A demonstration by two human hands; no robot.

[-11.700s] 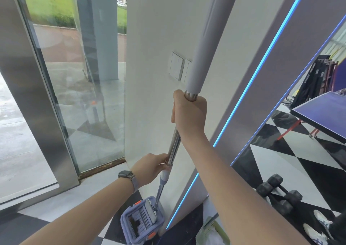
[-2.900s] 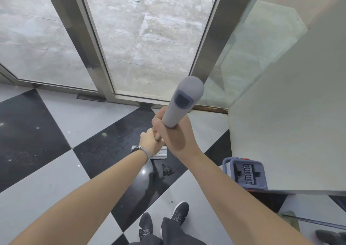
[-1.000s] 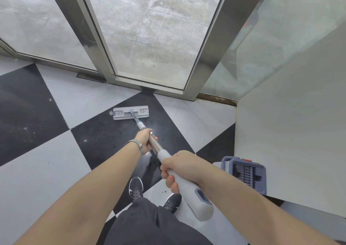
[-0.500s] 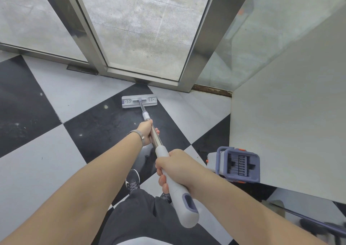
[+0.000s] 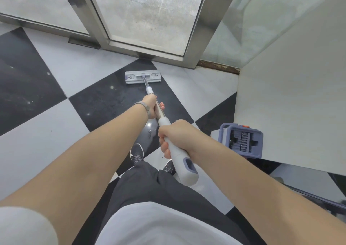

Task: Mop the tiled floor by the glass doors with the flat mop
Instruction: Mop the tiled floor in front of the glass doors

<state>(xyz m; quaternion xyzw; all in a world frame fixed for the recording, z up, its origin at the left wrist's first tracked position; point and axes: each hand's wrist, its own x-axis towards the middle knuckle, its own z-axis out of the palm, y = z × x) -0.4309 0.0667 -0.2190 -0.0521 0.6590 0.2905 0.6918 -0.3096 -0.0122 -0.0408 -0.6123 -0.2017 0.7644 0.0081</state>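
The flat mop (image 5: 143, 77) lies with its rectangular head flat on the tiled floor (image 5: 46, 132), on a black tile just short of the metal threshold of the glass doors (image 5: 148, 16). The head's long axis runs left to right, roughly parallel to the door frame. The handle rises from the middle of the head and slants back toward the person, its pale capped end lowest in view and pointing at their trousers.

The left hand (image 5: 152, 107) is wrapped around the bare metal stretch of the shaft, its grip pressed closed on the pole; a watch band (image 5: 144, 106) sits at that wrist. The right hand (image 5: 176, 136) is closed around the white plastic handle nearer the body, fingers curled under it.

A blue mop bucket (image 5: 241, 142) stands on the floor to the right, against the foot of the white wall (image 5: 299, 95), well apart from the mop head. Two dark shoes (image 5: 137, 155) show below the arms.
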